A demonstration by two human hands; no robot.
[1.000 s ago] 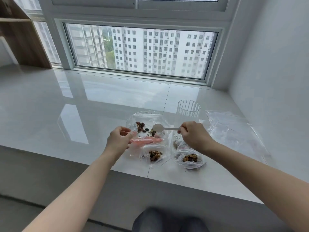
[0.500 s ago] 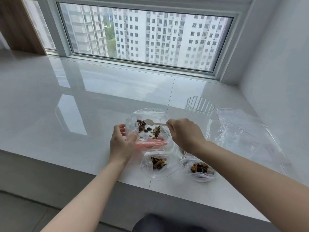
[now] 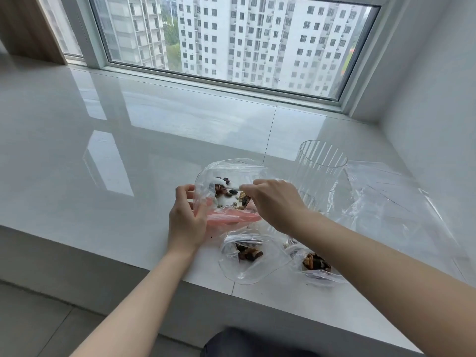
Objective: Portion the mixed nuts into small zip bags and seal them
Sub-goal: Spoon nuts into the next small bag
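Two hands work one large bag [image 3: 231,171]: left hand [image 3: 186,217] pinches its pink-edged mouth open, right hand [image 3: 274,202] grips a white scoop [image 3: 219,182] among the nuts [image 3: 231,195].

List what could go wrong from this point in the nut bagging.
1. The left hand holds the big nut bag open by one side only; if the soft plastic sags while the right hand digs with the spoon, nuts could spill onto the ledge.
2. The two small filled bags lie near the ledge's front edge, their mouths look unsealed, and the right forearm passes over them; a nudge might scatter nuts.
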